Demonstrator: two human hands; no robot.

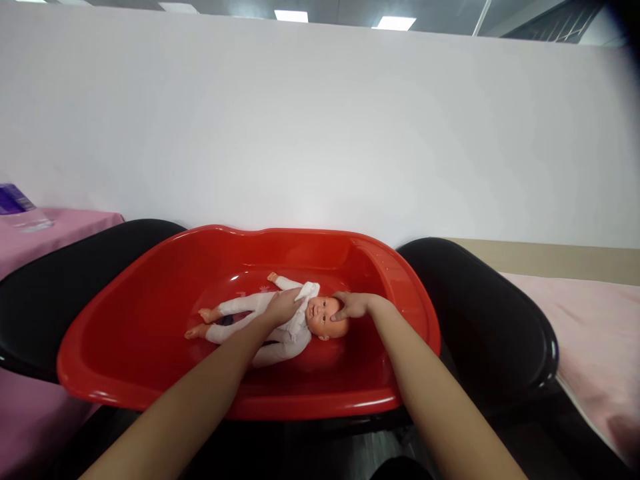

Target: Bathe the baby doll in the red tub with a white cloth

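Observation:
A baby doll in a white suit lies on its back inside a red plastic tub, head to the right. My left hand rests on the doll's chest and holds a small white cloth against it. My right hand cups the doll's head from the right side, fingers laid on the forehead.
The red tub sits on a larger black tub or stand that sticks out on both sides. Pink cloth covers the surfaces at left and right. A white wall rises close behind. A purple packet lies far left.

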